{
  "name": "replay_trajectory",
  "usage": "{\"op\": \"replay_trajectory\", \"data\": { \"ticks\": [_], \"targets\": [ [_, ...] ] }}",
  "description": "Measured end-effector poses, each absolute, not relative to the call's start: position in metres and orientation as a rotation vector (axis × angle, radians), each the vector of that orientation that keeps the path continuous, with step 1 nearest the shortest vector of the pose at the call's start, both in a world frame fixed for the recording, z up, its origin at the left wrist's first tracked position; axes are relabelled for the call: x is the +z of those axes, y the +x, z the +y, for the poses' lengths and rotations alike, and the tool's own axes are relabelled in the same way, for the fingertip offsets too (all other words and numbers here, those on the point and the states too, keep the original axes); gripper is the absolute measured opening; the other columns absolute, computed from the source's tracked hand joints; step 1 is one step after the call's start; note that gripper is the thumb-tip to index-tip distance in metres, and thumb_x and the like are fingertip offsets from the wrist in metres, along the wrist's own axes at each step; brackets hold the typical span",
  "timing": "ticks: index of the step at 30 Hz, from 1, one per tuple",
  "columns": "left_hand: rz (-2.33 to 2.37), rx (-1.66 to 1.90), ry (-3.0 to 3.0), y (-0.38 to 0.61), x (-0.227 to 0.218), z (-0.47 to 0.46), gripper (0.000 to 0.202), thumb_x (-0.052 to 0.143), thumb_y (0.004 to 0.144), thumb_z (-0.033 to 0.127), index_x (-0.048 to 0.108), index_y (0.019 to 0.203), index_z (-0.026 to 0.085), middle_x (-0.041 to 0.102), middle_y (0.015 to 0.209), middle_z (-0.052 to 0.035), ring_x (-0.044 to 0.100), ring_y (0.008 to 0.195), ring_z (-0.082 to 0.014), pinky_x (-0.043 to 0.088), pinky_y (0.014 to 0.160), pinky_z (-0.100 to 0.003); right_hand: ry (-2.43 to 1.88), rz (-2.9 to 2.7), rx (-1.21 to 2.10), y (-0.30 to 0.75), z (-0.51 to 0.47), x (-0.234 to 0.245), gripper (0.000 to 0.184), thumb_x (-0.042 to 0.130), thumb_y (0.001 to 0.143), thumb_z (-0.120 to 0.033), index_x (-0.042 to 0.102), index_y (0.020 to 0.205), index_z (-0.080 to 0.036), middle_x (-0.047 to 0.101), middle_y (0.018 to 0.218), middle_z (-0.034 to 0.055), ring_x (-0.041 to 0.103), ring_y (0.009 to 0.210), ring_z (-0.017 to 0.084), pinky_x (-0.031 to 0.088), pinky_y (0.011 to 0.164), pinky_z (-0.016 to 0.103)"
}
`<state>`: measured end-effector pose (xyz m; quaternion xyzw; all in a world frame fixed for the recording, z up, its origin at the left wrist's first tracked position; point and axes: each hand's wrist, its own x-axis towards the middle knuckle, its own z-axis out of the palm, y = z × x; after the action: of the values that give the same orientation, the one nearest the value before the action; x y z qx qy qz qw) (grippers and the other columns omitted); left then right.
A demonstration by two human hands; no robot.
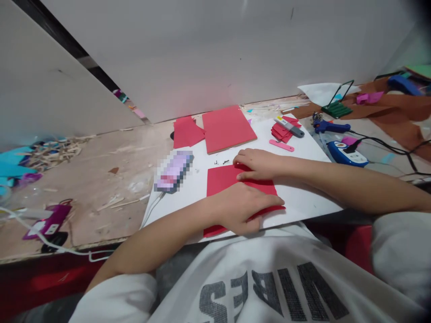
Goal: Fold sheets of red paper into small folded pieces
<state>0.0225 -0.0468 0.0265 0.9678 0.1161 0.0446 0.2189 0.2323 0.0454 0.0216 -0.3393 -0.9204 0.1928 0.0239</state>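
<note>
Head view, only feed I have. Red sheet (220,179) lies on the white board (303,188) at the near edge of the counter (111,170), under both hands. Left hand (237,207): palm down across the sheet, fingers a little apart, gripping nothing that I can see. Right hand (257,164): on the sheet's far part, fingers close together, thumb well away from them, not clamped.

What I'd worry about: uneven pressure from the two palms could skew or crease the sheet. Its near left corner sits close to the board's edge, so a drag toward the body might bend it over. Dark bits (226,162) lie just beyond its far edge; if it slid that way they could get trapped underneath. The left forearm is near the cable (153,204) (a snag would likely tug the phone (174,171)). The cutter (290,127) rests tilted on loose scraps (281,133) and might slide if they shift.

Count: two hands, one board, one sheet (can't tell if it is layered), one thick red pad (229,130), one phone, one cutter, one pink stick (281,145), one glue gun (332,127). Scraps overlap; no count.
</note>
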Motion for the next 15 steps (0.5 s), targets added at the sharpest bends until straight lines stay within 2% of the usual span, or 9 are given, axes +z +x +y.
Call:
{"op": "replay_trajectory", "data": {
  "ticks": [2,5,7,9,10,12,14,15],
  "targets": [
    [0.373,0.154,2.61,0.019,0.024,-0.042,0.06,0.069,0.106,0.024,0.076,0.165,0.021,0.096,0.123,-0.0108,0.09,0.094,-0.0313,0.064,0.082,-0.043,-0.974,-2.712,0.701,0.243,0.047,0.007,0.045,0.072,0.123,-0.053,0.081,0.151,-0.019,0.086,0.154,0.0261,0.08,0.14,0.046,0.062,0.121,0.061],
    [0.408,0.277,2.388,0.013,0.018,-0.036,0.057,0.067,0.103,0.02,0.079,0.158,0.025,0.086,0.092,-0.0001,0.073,0.068,-0.0222,0.057,0.073,-0.036,-0.89,-2.488,0.787,0.253,0.045,-0.014,0.04,0.06,0.125,-0.057,0.082,0.128,-0.023,0.088,0.143,0.0238,0.079,0.138,0.043,0.061,0.127,0.066],
    [0.394,0.448,2.154,0.009,0.014,-0.032,0.052,0.072,0.101,0.021,0.08,0.152,0.026,0.069,0.075,0.0069,0.059,0.058,-0.0178,0.051,0.066,-0.032,-0.87,-2.297,0.937,0.256,0.04,-0.023,0.056,0.053,0.127,-0.074,0.081,0.115,-0.027,0.09,0.132,0.0202,0.081,0.129,0.04,0.063,0.125,0.065],
    [0.395,0.61,1.917,0.005,0.012,-0.028,0.042,0.081,0.101,0.025,0.08,0.143,0.027,0.059,0.071,0.0098,0.052,0.057,-0.015,0.045,0.062,-0.03,-0.874,-2.022,1.218,0.26,0.034,-0.025,0.081,0.048,0.122,-0.1,0.082,0.109,-0.028,0.091,0.12,0.0161,0.084,0.115,0.037,0.068,0.116,0.059],
    [0.417,0.666,1.802,0.003,0.012,-0.025,0.038,0.086,0.103,0.028,0.08,0.141,0.026,0.058,0.071,0.0099,0.051,0.058,-0.0139,0.043,0.062,-0.029,-0.864,-1.867,1.367,0.263,0.031,-0.024,0.091,0.047,0.116,-0.111,0.085,0.108,-0.028,0.091,0.116,0.0147,0.085,0.11,0.036,0.07,0.111,0.056],
    [0.497,0.739,1.567,-0.002,0.013,-0.017,0.041,0.096,0.106,0.038,0.078,0.14,0.024,0.067,0.077,0.007,0.055,0.06,-0.0128,0.045,0.063,-0.027,-0.779,-1.629,1.574,0.269,0.027,-0.017,0.106,0.049,0.103,-0.125,0.09,0.107,-0.027,0.092,0.113,0.0148,0.088,0.106,0.036,0.072,0.101,0.053],
    [0.576,0.817,1.319,-0.008,0.013,-0.006,0.057,0.105,0.102,0.049,0.075,0.144,0.024,0.079,0.086,0.0025,0.064,0.062,-0.0135,0.049,0.064,-0.026,-0.644,-1.566,1.644,0.276,0.027,-0.009,0.108,0.064,0.092,-0.128,0.095,0.107,-0.025,0.093,0.109,0.0147,0.088,0.101,0.037,0.071,0.091,0.05],
    [0.609,0.856,1.216,-0.012,0.013,0.0,0.066,0.109,0.098,0.052,0.074,0.147,0.024,0.083,0.091,0.0008,0.069,0.063,-0.0145,0.051,0.064,-0.025,-0.59,-1.608,1.647,0.279,0.028,-0.005,0.102,0.079,0.088,-0.123,0.097,0.108,-0.024,0.093,0.107,0.0134,0.087,0.097,0.036,0.07,0.087,0.048]
  ]
}}
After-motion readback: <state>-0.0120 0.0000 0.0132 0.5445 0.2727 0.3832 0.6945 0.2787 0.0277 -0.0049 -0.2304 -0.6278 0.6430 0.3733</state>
